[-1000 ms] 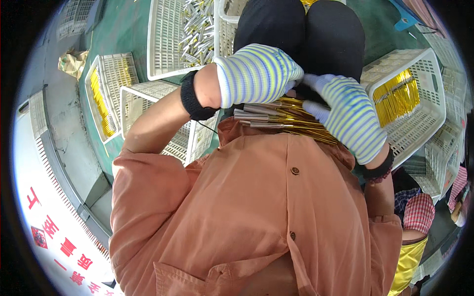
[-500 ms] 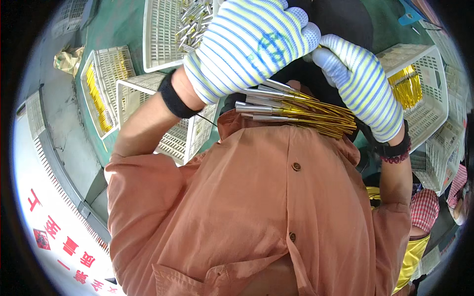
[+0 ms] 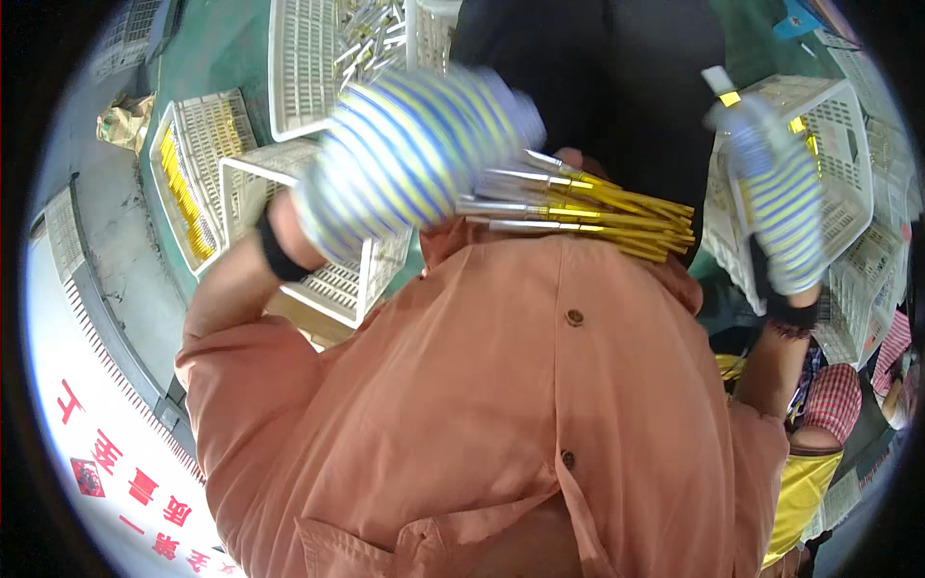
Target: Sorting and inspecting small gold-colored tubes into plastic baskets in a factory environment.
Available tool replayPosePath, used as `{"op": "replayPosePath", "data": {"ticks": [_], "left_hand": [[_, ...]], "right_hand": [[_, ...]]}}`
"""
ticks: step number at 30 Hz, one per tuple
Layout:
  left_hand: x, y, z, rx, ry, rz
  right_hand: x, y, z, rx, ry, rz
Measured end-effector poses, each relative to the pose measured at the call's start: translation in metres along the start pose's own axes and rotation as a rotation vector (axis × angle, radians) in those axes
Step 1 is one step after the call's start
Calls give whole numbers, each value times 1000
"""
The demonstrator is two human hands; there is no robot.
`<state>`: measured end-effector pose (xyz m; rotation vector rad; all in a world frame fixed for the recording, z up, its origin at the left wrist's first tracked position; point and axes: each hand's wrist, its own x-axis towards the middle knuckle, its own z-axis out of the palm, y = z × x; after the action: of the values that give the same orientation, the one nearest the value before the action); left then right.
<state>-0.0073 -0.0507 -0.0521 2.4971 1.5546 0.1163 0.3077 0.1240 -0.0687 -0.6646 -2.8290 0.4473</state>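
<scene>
My left hand [image 3: 414, 164], in a glove striped blue, yellow and white, is closed around a bundle of thin sticks [image 3: 588, 212] with silver ends and gold shafts, held level against my orange shirt [image 3: 501, 405]. The gold tips fan out to the right. My right hand [image 3: 780, 212], in the same kind of glove, is off to the right, apart from the bundle and blurred by motion. A small white and yellow piece [image 3: 721, 87] shows at its fingertips; whether it grips that piece is unclear.
White slotted plastic baskets stand all round on a green surface: one with gold sticks [image 3: 198, 183] at the left, one with silver pieces [image 3: 337, 58] at the top, an empty one [image 3: 328, 279] under my left arm, several [image 3: 848, 173] at the right. Another person in a checked sleeve [image 3: 829, 395] is at the lower right.
My right hand has left the bundle and swung out to the right. My left hand has dropped lower, still gripping the sticks, which now show more of their length.
</scene>
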Motion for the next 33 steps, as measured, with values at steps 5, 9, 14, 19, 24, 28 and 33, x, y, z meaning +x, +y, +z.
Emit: {"op": "replayPosePath", "data": {"ticks": [5, 9, 14, 19, 24, 28, 33], "left_hand": [[13, 19, 49, -80, -39, 22], [28, 9, 52, -98, -7, 72], [35, 8, 48, -132, -103, 17], [34, -7, 45, -169, 200, 82], [40, -14, 27, 188, 239, 165], [37, -12, -1, 70, 215, 215], [-28, -61, -48, -515, -104, -437]], "right_hand": [[16, -40, 44, 494, -154, 124], [12, -48, 58, 185, -206, -144], [13, -67, 70, 33, -339, -98], [18, -60, 67, -7, -226, -145], [36, -56, 57, 406, -89, 9], [40, -57, 40, 443, -206, -66], [5, 16, 5, -62, 31, -28]]}}
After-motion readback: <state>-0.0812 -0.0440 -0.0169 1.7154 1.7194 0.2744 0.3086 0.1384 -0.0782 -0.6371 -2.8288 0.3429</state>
